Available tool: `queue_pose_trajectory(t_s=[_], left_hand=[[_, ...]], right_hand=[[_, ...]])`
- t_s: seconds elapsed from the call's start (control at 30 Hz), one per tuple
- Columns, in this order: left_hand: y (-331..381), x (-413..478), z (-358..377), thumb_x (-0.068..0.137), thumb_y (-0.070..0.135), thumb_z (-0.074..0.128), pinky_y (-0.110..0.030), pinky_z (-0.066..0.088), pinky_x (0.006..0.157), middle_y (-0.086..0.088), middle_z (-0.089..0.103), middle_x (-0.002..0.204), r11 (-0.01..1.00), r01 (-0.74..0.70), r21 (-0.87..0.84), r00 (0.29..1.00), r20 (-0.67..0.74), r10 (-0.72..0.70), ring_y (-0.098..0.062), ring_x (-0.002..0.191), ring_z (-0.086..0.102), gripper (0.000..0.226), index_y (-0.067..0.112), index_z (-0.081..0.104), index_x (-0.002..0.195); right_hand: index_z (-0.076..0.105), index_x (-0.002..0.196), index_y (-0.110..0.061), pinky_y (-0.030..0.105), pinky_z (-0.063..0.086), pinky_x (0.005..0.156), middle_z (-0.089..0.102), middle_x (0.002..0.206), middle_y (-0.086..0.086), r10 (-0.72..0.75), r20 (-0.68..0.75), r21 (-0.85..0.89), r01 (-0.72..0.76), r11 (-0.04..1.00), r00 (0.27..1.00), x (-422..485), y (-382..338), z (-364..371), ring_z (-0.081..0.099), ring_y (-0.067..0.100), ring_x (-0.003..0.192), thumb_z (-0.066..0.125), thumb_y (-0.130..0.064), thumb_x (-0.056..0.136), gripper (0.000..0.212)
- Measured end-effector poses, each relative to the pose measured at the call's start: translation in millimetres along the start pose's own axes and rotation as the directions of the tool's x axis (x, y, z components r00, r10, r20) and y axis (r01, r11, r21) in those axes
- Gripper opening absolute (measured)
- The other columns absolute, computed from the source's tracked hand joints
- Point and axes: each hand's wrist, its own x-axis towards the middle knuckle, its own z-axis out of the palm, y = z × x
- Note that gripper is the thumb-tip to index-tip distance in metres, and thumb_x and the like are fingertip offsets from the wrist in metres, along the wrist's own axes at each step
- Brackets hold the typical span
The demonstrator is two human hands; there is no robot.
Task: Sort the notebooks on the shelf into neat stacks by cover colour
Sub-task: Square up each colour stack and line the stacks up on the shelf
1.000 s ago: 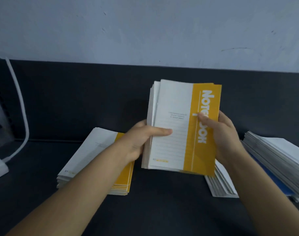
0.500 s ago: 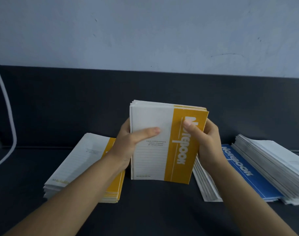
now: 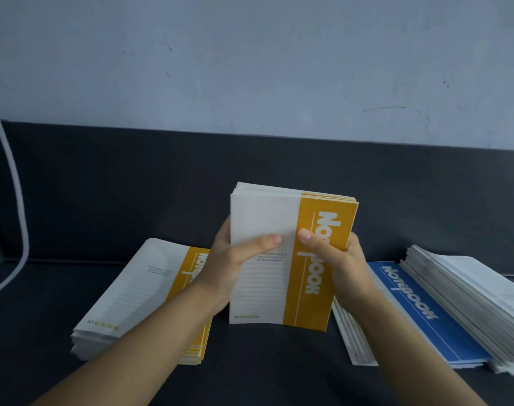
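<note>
A bundle of yellow-and-white notebooks [image 3: 282, 276] stands upright on its lower edge on the dark shelf [image 3: 264, 373]. My left hand [image 3: 235, 259] grips its left side, thumb across the cover. My right hand [image 3: 335, 259] grips its right side, thumb on the yellow band. To the left lies a flat stack of yellow notebooks [image 3: 138, 297], partly hidden by my left forearm. To the right lies a stack with a blue-covered notebook [image 3: 420, 315] on top.
A slanted, fanned pile of notebooks [image 3: 469, 291] leans over the right part of the blue stack. A white cable [image 3: 17, 200] runs down the far left. A dark back panel and pale wall [image 3: 250, 68] stand behind the shelf.
The bundle in my hands has come down from above the shelf and now rests upright on it. Its sheets look squared up. Both hands kept their grip.
</note>
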Motion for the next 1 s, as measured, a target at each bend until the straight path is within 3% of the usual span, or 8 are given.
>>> queue_pose_trajectory(t_s=[0.17, 0.37, 0.5, 0.6, 0.73, 0.8, 0.9, 1.0], left_hand=[[8, 1, -10, 0.075, 0.044, 0.074, -0.021, 0.053, 0.077, 0.009, 0.066, 0.111, 0.966, 0.078, 0.245, 0.993, 0.072, -0.098, -0.006, 0.105, 0.064, 0.052, 0.034, 0.054, 0.122], [20, 8, -11, 0.087, 0.040, 0.065, -0.040, 0.056, 0.088, 0.000, 0.073, 0.107, 0.938, 0.226, 0.262, 0.968, 0.047, -0.247, -0.019, 0.097, 0.071, 0.038, 0.022, 0.060, 0.120], [5, 13, 0, 0.082, 0.051, 0.066, -0.044, 0.053, 0.095, 0.000, 0.075, 0.100, 0.825, 0.374, 0.423, 0.912, -0.005, -0.411, -0.019, 0.093, 0.072, 0.048, 0.014, 0.069, 0.112], [0, 16, 3, 0.084, 0.054, 0.063, -0.035, 0.056, 0.079, 0.001, 0.070, 0.100, 0.670, 0.403, 0.623, 0.898, -0.128, -0.421, -0.015, 0.088, 0.068, 0.050, 0.013, 0.062, 0.112], [6, 11, 12, 0.090, 0.054, 0.056, -0.021, 0.036, 0.052, 0.006, 0.055, 0.084, 0.416, 0.369, 0.831, 0.918, -0.257, -0.302, -0.007, 0.072, 0.054, 0.042, 0.014, 0.051, 0.102], [6, 8, 14, 0.091, 0.057, 0.053, -0.023, 0.040, 0.063, 0.002, 0.060, 0.096, 0.254, 0.332, 0.909, 0.927, -0.264, -0.268, -0.013, 0.086, 0.057, 0.049, 0.012, 0.056, 0.109], [-6, 8, 14, 0.089, 0.054, 0.053, -0.034, 0.034, 0.097, -0.007, 0.045, 0.132, -0.149, 0.186, 0.971, 0.966, -0.209, -0.153, -0.026, 0.121, 0.040, 0.059, 0.013, 0.042, 0.129], [-19, 7, 18, 0.094, 0.039, 0.043, -0.039, 0.026, 0.105, -0.007, 0.032, 0.141, -0.118, 0.145, 0.982, 0.951, -0.172, -0.257, -0.026, 0.130, 0.029, 0.054, 0.021, 0.027, 0.142]], right_hand=[[0.064, 0.099, -0.017, 0.035, 0.058, 0.074, 0.075, 0.092, -0.003, 0.125, 0.028, -0.171, -0.119, 0.978, 0.992, 1, -9, -9, 0.073, 0.017, 0.085, 0.074, -0.028, 0.073, 0.029], [0.064, 0.101, -0.008, 0.037, 0.060, 0.063, 0.075, 0.089, 0.008, 0.362, -0.073, 0.017, -0.362, 0.932, 0.929, 4, -20, -15, 0.074, 0.027, 0.078, 0.072, -0.014, 0.080, 0.024], [0.063, 0.104, -0.008, 0.035, 0.060, 0.061, 0.076, 0.084, 0.006, 0.499, -0.133, -0.151, -0.515, 0.844, 0.856, 8, -6, -22, 0.074, 0.023, 0.072, 0.075, -0.022, 0.080, 0.030], [0.063, 0.101, -0.011, 0.033, 0.058, 0.065, 0.075, 0.086, 0.003, 0.478, -0.230, -0.310, -0.530, 0.790, 0.848, 13, 12, -18, 0.073, 0.018, 0.072, 0.077, -0.030, 0.078, 0.033], [0.051, 0.106, -0.017, 0.019, 0.046, 0.055, 0.063, 0.093, -0.007, 0.383, -0.318, -0.585, -0.497, 0.640, 0.867, 19, 27, -11, 0.062, 0.008, 0.074, 0.076, -0.046, 0.075, 0.049], [0.046, 0.122, -0.020, 0.020, 0.047, 0.062, 0.058, 0.104, -0.006, 0.324, -0.332, -0.703, -0.461, 0.541, 0.886, 18, 32, -8, 0.058, 0.010, 0.086, 0.075, -0.053, 0.072, 0.067], [0.042, 0.139, -0.019, 0.032, 0.041, 0.099, 0.046, 0.137, -0.001, 0.195, -0.203, -0.922, -0.254, 0.291, 0.960, 15, 42, -7, 0.044, 0.019, 0.124, 0.072, -0.055, 0.075, 0.079], [0.053, 0.131, -0.020, 0.029, 0.040, 0.099, 0.050, 0.134, -0.002, 0.199, -0.086, -0.957, -0.137, 0.256, 0.976, 11, 44, -8, 0.044, 0.017, 0.123, 0.065, -0.054, 0.082, 0.061]])
